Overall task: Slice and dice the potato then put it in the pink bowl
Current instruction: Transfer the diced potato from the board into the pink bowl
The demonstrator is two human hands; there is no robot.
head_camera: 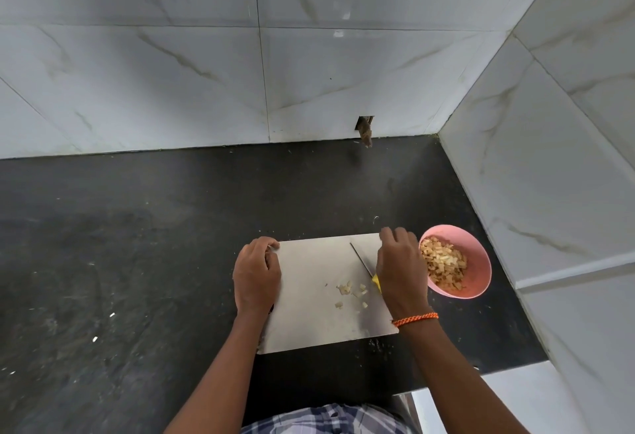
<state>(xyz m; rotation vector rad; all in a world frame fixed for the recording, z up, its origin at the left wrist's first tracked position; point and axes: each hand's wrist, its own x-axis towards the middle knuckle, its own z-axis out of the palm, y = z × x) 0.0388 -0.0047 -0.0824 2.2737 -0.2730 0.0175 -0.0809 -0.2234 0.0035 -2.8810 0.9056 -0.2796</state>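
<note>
Leftover dice [350, 291]: mid-board, just left of right hand [400, 267], bowl [476, 262] beyond.
Fingers: right curled round knife [360, 258]; left hand [256, 270] gripping board's [309, 323] left edge.

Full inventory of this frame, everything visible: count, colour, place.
cutting board: 1, pale grey, on counter, centre
knife: 1, steel blade, yellow handle, on board under right hand
potato pieces on board: a few, pale yellow, mid-board
pink bowl: 1, pink, right of board
diced potato: many, pale yellow, in bowl
counter: 1, black
wall tiles: white marbled, behind and right
bracelet: 1, orange, right wrist
left hand: grips board's left edge
right hand: over knife handle
</note>
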